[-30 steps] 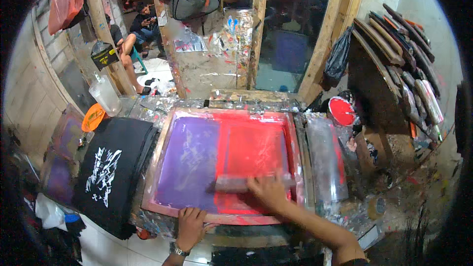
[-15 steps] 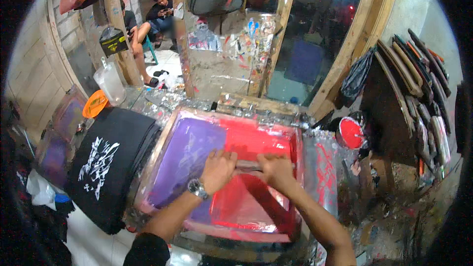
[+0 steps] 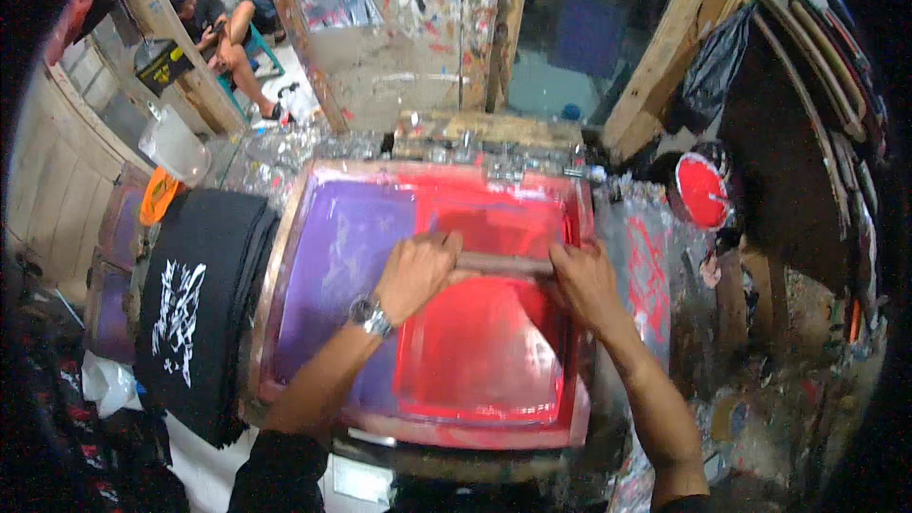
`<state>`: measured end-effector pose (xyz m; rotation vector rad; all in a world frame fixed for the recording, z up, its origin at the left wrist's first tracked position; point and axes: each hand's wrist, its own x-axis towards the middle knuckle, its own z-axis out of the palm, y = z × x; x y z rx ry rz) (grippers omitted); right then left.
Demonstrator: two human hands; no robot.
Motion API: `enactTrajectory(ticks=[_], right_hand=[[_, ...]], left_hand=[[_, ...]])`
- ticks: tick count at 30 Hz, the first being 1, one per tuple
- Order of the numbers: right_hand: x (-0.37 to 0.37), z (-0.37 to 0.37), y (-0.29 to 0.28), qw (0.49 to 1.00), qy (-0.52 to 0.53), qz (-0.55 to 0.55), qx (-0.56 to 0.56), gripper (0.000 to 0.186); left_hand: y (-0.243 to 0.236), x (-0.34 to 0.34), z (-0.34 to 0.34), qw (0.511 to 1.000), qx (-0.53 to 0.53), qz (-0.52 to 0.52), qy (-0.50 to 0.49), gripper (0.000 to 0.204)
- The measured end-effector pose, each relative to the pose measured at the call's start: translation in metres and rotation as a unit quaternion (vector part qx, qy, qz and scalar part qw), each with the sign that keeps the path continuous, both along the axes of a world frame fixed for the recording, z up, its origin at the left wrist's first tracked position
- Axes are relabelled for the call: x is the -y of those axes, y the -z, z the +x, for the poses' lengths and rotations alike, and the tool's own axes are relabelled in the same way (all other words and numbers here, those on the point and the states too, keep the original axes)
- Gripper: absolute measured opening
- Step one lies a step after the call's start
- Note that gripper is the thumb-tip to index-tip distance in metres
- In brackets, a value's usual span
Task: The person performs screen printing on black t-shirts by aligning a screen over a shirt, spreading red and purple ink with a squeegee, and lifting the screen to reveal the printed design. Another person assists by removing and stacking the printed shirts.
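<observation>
Both my hands grip a long wooden-handled squeegee (image 3: 505, 266) that lies across the red half of a screen-printing frame (image 3: 277, 296). My left hand (image 3: 418, 271), with a metal watch on its wrist, is closed on the left end of the handle. On the right end, the fingers of my right hand (image 3: 587, 283) are wrapped round it. Wet red ink (image 3: 484, 361) coats the right part of the mesh, thinner on the near side of the squeegee. The left part of the mesh (image 3: 332, 247) is purple with a faint design. The squeegee's blade is mostly hidden.
Left of the frame lies a stack of black printed fabric (image 3: 204, 294). Behind it are an orange bowl (image 3: 160, 196) and a clear plastic jug (image 3: 176, 144). A tub of red ink (image 3: 701, 190) stands at the right. Beyond the bench a person (image 3: 217, 33) sits.
My hands and the squeegee have moved a little toward the frame's far side and sit slightly farther apart on the handle. The whole view has shifted, and the jug and bowl appear farther left.
</observation>
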<state>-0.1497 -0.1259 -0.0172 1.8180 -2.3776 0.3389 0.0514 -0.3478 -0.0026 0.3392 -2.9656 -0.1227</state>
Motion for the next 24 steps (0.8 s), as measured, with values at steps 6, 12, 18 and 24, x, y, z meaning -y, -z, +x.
enactTrajectory(ticks=[6, 12, 18, 24], right_hand=[[-0.12, 0.145, -0.004, 0.998, -0.002, -0.007, -0.064, 0.028], [-0.132, 0.184, -0.017, 0.995, 0.08, -0.004, -0.058, 0.041], [-0.094, 0.242, -0.025, 0.982, 0.124, -0.128, -0.065, 0.058], [-0.075, 0.222, -0.107, 0.962, 0.102, -0.238, -0.089, 0.06]], left_hand=[[-0.012, -0.108, 0.142, 0.999, -0.009, -0.039, 0.024, 0.046], [0.022, -0.116, 0.224, 0.993, -0.084, 0.082, -0.009, 0.056], [0.027, -0.083, 0.26, 0.994, -0.092, -0.03, -0.056, 0.062], [-0.11, -0.083, 0.235, 0.964, -0.217, -0.115, -0.098, 0.054]])
